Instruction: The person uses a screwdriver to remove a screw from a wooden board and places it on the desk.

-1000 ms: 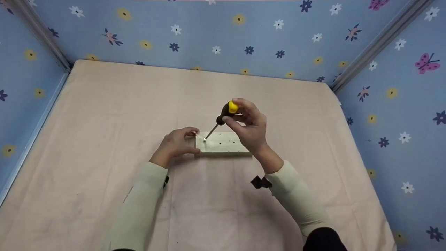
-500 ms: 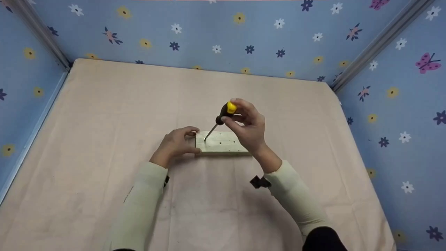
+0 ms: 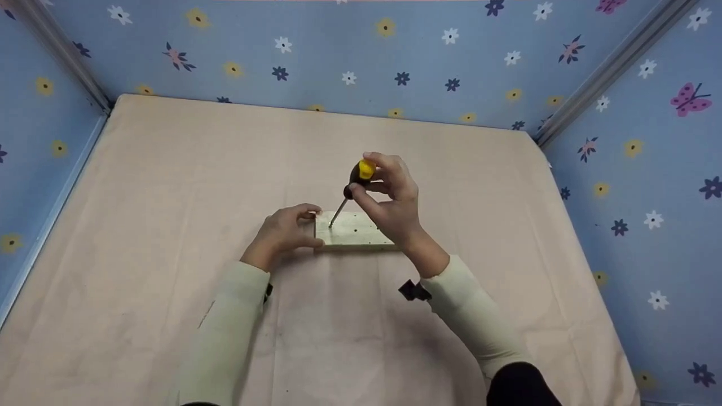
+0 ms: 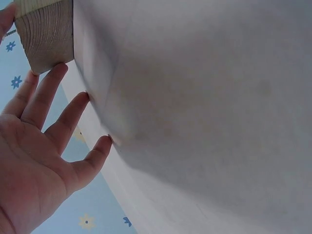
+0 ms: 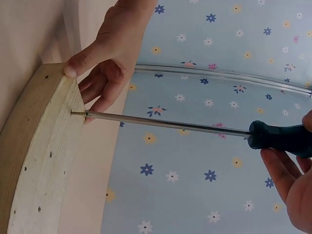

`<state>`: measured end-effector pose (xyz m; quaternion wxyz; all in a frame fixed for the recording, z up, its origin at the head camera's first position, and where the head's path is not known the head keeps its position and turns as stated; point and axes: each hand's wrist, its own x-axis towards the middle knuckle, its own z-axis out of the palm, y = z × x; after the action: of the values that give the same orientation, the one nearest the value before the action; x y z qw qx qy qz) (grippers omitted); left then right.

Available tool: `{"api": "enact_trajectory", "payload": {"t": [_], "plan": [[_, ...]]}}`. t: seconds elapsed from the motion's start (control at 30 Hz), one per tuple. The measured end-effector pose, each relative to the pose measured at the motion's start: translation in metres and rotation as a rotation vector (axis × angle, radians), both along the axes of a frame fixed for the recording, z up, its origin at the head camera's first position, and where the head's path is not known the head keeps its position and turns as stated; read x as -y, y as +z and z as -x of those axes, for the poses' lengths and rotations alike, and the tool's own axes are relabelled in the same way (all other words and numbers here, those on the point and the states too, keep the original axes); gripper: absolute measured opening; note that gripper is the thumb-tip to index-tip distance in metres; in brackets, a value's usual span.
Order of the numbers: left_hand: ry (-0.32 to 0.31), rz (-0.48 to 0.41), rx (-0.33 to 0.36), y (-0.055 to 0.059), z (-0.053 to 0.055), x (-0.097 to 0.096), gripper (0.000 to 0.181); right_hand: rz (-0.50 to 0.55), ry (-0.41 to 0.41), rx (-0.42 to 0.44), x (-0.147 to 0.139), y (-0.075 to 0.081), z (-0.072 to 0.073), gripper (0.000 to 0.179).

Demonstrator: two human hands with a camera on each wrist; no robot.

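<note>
R hand [image 3: 393,198] gripping yel/blk screwdriver [image 3: 356,176], metal shaft [image 5: 170,124] at threaded screw [image 5: 78,113], L hand [image 3: 281,232] pinching grainy rect. wood block [image 3: 347,238]

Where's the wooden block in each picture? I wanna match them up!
Head: the wooden block is near the middle.
Left wrist: part of the wooden block shows in the top left corner.
Right wrist: the wooden block is on the left side, running off the bottom edge.
Shared landmark: the left hand, touching one end of the block in all three.
</note>
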<state>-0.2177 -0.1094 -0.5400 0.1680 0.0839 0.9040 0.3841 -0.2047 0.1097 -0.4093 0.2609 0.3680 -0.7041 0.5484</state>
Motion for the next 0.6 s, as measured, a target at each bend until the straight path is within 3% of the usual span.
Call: {"api": "enact_trajectory", "payload": {"t": [0.27, 0.4, 0.6], "plan": [[0.021, -0.029, -0.001, -0.0022, -0.0012, -0.001, 0.07, -0.034, -0.048, -0.05, 0.0053, 0.0057, -0.0002, 0.037], [0.022, -0.033, -0.002, -0.0024, -0.0011, -0.0014, 0.069, -0.044, -0.058, -0.026, 0.0055, 0.0077, -0.0009, 0.034], [0.016, -0.013, -0.004, -0.0018, -0.001, -0.0012, 0.07, -0.054, -0.006, 0.026, 0.0039, 0.0083, -0.0024, 0.033]]}}
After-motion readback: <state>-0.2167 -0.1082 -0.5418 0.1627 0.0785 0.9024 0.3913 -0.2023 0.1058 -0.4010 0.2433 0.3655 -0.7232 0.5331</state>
